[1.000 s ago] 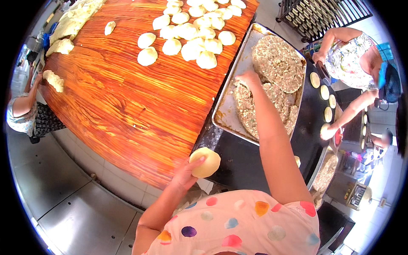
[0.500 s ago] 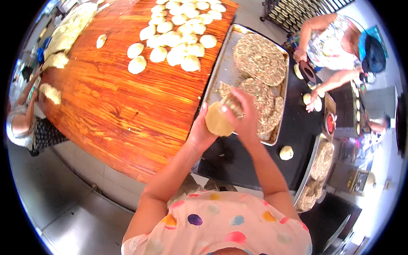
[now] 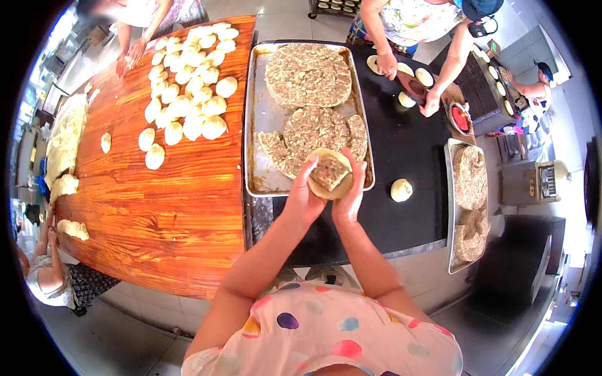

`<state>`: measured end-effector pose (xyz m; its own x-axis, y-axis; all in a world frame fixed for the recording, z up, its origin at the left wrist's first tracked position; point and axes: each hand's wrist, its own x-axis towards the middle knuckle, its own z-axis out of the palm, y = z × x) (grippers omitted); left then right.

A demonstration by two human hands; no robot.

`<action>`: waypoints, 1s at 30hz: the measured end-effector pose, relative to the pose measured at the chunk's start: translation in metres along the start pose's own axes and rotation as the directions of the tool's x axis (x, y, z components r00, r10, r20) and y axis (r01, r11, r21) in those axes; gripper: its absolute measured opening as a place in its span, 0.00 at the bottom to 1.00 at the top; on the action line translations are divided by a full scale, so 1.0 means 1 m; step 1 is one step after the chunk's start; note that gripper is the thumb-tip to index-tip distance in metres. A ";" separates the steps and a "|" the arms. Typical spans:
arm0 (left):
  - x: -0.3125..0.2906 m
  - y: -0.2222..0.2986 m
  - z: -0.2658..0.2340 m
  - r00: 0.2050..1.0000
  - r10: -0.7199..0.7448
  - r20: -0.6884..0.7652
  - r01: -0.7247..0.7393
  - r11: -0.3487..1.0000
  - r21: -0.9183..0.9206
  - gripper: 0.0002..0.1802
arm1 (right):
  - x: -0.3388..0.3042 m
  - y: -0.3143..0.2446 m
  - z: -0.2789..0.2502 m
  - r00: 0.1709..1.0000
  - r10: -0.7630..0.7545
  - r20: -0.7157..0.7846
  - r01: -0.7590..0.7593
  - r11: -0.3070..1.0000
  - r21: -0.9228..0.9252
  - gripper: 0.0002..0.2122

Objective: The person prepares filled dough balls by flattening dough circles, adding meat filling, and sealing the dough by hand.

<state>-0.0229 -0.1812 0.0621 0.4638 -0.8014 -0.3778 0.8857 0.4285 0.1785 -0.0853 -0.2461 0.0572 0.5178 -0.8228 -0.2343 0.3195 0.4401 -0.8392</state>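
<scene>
Between my two hands sits a flat round of dough (image 3: 320, 189) with a chunk of chopped filling (image 3: 332, 173) on it. My left hand (image 3: 305, 199) cups its left side, and my right hand (image 3: 348, 199) grips the right side. Just beyond them, a metal tray (image 3: 256, 113) carries a rounded slab of the same filling (image 3: 307, 75) at its far end. Nearer lies a second, broken slab (image 3: 323, 133), its near edge partly hidden by the dough round and my fingers. One smooth dough ball (image 3: 401, 190) rests on the black tabletop (image 3: 382, 222), right of my right hand.
Many dough balls (image 3: 194, 81) cluster on the wooden table (image 3: 182, 232) at left, with a long dough mass (image 3: 66, 138) along its far edge. Across the black top, a person (image 3: 414, 25) handles a brown tool (image 3: 411, 86) over dough rounds. Another filling tray (image 3: 453, 213) stands at right.
The filling chunk from my right hand now lies on the dough round, and that hand has come down to hold the round's right side. The whole view has turned.
</scene>
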 end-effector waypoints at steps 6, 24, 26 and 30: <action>0.002 -0.031 0.005 0.974 0.213 -0.075 -0.197 0.964 0.179 0.24 | 0.004 -0.021 0.010 0.997 -0.073 0.028 0.077 0.977 -0.200 0.17; 0.028 -0.035 -0.007 0.980 0.130 -0.153 -0.106 0.982 0.158 0.18 | 0.034 -0.005 -0.026 0.990 0.129 0.066 -0.105 0.953 -0.283 0.24; 0.026 -0.040 -0.004 0.962 0.199 -0.185 -0.143 0.951 0.274 0.17 | 0.028 -0.003 -0.023 0.998 0.050 0.024 -0.041 0.951 -0.306 0.22; 0.022 -0.044 0.002 0.930 0.258 -0.263 -0.148 0.915 0.376 0.17 | 0.021 -0.003 -0.023 0.990 -0.106 0.096 0.141 0.836 -0.530 0.22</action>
<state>-0.0513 -0.2183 0.0480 0.6551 -0.5247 -0.5436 0.7486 0.3541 0.5605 -0.0935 -0.2727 0.0433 0.5551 -0.8262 -0.0957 -0.0808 0.0609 -0.9949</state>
